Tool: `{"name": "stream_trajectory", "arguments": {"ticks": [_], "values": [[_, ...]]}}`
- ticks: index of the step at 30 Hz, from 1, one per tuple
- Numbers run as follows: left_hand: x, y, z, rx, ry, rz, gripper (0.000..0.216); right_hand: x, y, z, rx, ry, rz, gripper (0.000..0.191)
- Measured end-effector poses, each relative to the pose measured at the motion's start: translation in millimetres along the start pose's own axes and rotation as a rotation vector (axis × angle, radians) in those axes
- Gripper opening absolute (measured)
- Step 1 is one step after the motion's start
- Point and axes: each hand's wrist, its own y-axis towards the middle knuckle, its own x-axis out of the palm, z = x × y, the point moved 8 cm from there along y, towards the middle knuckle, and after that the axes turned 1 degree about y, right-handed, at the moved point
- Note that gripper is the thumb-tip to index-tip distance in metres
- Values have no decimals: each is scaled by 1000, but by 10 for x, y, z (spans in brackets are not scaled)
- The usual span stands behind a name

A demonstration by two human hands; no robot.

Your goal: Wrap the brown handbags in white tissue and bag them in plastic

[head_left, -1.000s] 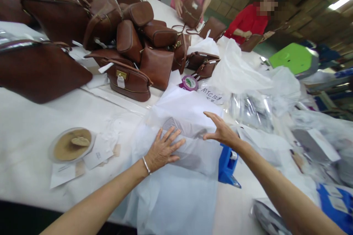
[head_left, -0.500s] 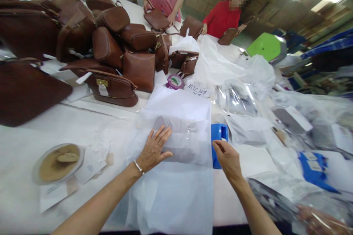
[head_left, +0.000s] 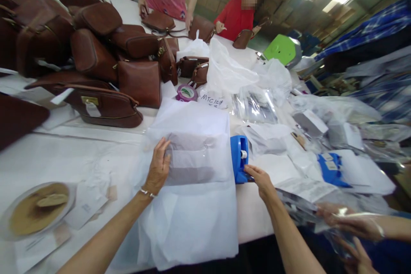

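Observation:
A flat bundle [head_left: 192, 158], grey inside translucent white wrapping, lies on large sheets of white tissue paper [head_left: 189, 218]. My left hand [head_left: 159, 165] rests along the bundle's left edge, fingers stretched out and thumb on the wrapping. Just right of the paper stands a blue tape dispenser [head_left: 239, 154] with a small white core showing. At its near end my right hand [head_left: 261, 180] has thumb and forefinger pinched together; whatever is between them is too small or clear to see.
Brown leather bags [head_left: 139, 81] pile up at the left, with a purple tape roll [head_left: 186, 93] beside them. A round dish [head_left: 38, 209] sits front left. Clear plastic packets [head_left: 257, 105] cover the right side. Another person's hands [head_left: 349, 222] work at lower right; two people stand opposite.
My left hand has slid from the top of the bundle to its left edge. My right hand stays at the dispenser's near end. The view has shifted right.

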Motion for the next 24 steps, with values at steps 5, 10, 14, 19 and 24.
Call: {"name": "stream_trajectory", "arguments": {"ticks": [5, 10, 14, 19, 24], "values": [[15, -10, -36, -15, -31, -3, 41, -85, -52, -66, -47, 67, 64, 35], [20, -21, -75, -46, -52, 15, 41, -293, -375, 28, -61, 75, 176, 26], [35, -31, -100, -66, -63, 6, 41, -273, -534, 265, -16, 63, 187, 31], [47, -35, -128, -82, -80, 1, 41, -241, -445, 554, 37, -53, 209, 30], [32, -54, -106, -87, -73, 17, 43, -390, -569, 438, -5, -262, 177, 32]]}}
